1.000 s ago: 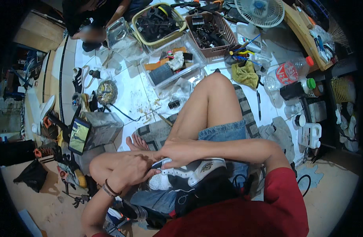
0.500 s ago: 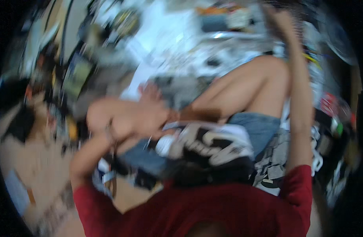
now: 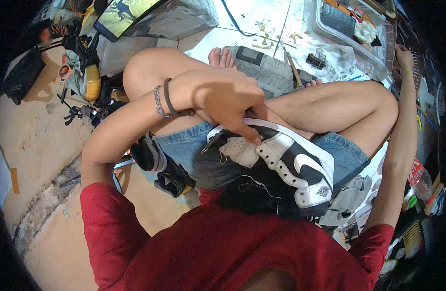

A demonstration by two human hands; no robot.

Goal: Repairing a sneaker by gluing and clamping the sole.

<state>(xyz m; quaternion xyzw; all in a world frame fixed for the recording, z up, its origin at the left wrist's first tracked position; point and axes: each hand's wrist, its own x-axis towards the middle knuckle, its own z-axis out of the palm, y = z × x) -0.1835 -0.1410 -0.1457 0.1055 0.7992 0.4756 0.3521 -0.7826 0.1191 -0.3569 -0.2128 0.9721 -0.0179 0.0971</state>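
My left hand (image 3: 230, 104), with bracelets at its wrist, grips a white-and-black high-top sneaker (image 3: 308, 160) by its toe end. Its thumb presses near the eyelets, and other fingers are hidden behind. The shoe lies on its side across my lap, with a perforated white part, dark fabric and thin cord showing. My right hand (image 3: 404, 58) is stretched far out at the upper right, at the edge of a brown slatted basket (image 3: 412, 72); its fingers are too small and dim to read.
Above my legs are a clear bin (image 3: 320, 19) with scraps, a wooden-handled tool (image 3: 293, 72), binder clips (image 3: 315, 61) and a grey mat (image 3: 259, 70). A phone (image 3: 118, 17) stands upper left. Shoes (image 3: 89, 82) and clamps (image 3: 77, 111) lie left, a plastic bottle (image 3: 419, 177) right.
My right hand has left the sneaker and swung out to the upper right. My left hand stays on the shoe. The camera view has tilted down toward my lap.
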